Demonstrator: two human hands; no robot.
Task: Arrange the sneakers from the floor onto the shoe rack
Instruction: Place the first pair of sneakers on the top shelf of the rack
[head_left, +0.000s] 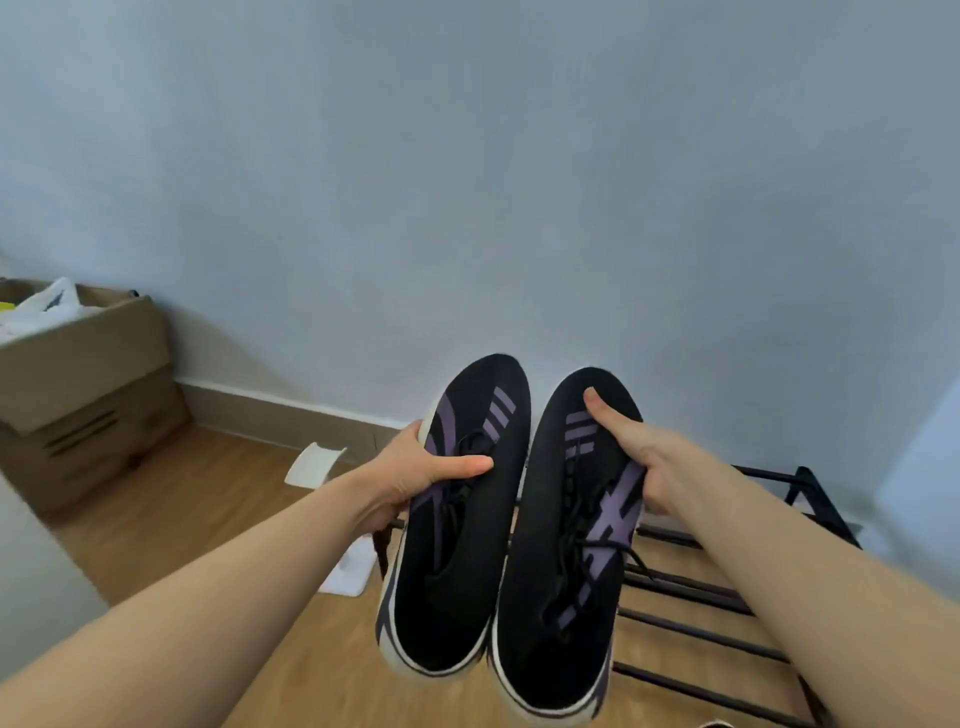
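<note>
I hold two black sneakers with purple stripes and white soles side by side in the air, toes pointing away toward the wall. My left hand (415, 470) grips the left sneaker (457, 540) around its outer side, thumb across the laces. My right hand (631, 449) grips the right sneaker (561, 566) from its right side, thumb on the toe area. Both sneakers hang above the left end of the black metal shoe rack (717, 608), whose bars show below and to the right.
Stacked cardboard boxes (88, 395) with a white bag stand at the left against the pale wall. White pieces lie on the wooden floor (218, 509) near the skirting and beside the rack's left end. The rack stands against the wall.
</note>
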